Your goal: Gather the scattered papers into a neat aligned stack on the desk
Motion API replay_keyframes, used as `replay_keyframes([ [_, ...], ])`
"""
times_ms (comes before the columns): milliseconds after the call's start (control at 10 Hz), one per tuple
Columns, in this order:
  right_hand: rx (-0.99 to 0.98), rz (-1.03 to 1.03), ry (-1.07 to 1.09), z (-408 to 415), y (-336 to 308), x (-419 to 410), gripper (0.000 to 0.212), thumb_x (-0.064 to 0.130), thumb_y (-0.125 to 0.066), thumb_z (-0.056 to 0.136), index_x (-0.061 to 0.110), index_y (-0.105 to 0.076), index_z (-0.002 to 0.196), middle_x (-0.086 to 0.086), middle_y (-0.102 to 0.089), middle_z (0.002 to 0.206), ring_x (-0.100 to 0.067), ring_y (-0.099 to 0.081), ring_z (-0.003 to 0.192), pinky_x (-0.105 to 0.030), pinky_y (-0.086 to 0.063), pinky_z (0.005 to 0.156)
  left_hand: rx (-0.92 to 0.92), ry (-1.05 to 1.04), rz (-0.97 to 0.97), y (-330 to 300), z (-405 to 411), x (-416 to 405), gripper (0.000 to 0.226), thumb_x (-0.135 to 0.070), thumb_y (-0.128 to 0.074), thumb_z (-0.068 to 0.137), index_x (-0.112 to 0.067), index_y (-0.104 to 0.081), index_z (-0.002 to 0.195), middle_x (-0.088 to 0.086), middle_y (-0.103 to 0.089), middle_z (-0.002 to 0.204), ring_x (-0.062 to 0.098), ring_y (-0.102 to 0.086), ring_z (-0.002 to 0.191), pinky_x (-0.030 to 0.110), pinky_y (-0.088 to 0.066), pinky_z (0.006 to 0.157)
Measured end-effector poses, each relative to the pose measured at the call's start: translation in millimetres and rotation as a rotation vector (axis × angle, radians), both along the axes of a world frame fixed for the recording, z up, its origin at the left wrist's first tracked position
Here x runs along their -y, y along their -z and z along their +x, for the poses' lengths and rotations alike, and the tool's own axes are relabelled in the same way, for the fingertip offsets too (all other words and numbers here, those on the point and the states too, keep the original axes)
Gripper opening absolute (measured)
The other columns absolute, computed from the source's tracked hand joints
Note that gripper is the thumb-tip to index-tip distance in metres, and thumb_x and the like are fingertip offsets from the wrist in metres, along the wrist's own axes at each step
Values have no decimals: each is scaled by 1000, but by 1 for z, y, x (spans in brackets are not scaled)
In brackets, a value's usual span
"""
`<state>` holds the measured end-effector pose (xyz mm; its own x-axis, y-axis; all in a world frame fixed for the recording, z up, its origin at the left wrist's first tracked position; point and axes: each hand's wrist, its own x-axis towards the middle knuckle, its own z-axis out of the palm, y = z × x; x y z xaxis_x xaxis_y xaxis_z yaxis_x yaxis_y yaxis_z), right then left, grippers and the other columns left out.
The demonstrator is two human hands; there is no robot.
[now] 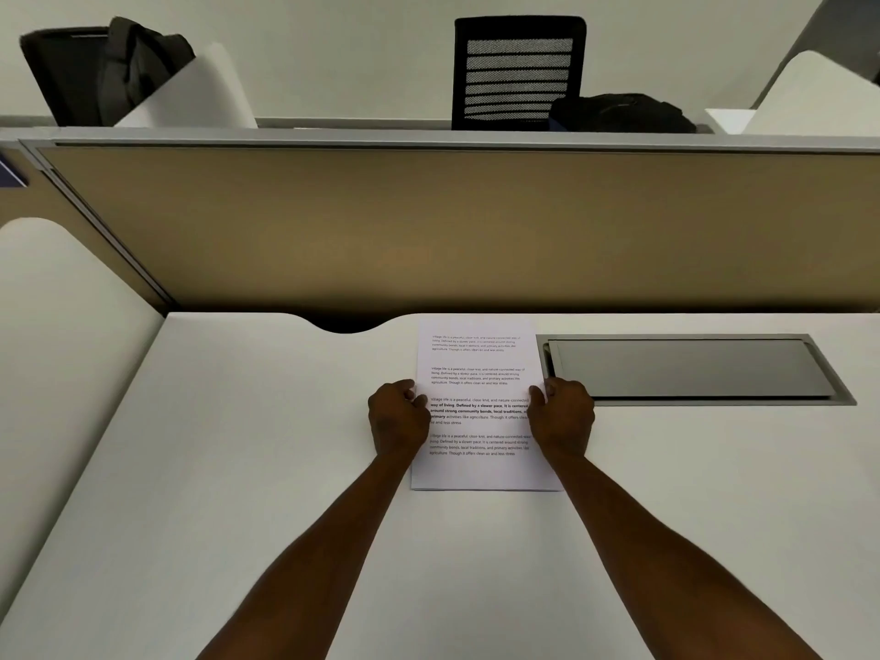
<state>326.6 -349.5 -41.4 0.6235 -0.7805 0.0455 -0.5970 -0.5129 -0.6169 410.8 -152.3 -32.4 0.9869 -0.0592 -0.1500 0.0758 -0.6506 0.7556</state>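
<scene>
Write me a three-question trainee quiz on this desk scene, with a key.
1. True or false: the paper stack lies flat on the white desk.
2. Which thing lies to the right of the stack? A) a keyboard B) the grey cable hatch C) a mug
3. Fill in: the left hand and the right hand hold the stack by its two long ____.

Key: 1 true; 2 B; 3 sides. The fingers are curled at the left and right edges of the printed top sheet, and the sheets look closely aligned, with only a thin lower edge showing at the near end.
</scene>
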Motion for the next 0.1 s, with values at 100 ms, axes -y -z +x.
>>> replay_keyframes([
  [100,33,-59,-2,-8,-4,3,36,32,-64,93,2,-70,114,-19,-70,103,-35,-67,97,-40,-54,83,42,-8,-7,-3,-4,-1,48,-31,-69,94,-3,-63,133,16,-68,122,30,-64,114,33,-46,102],
])
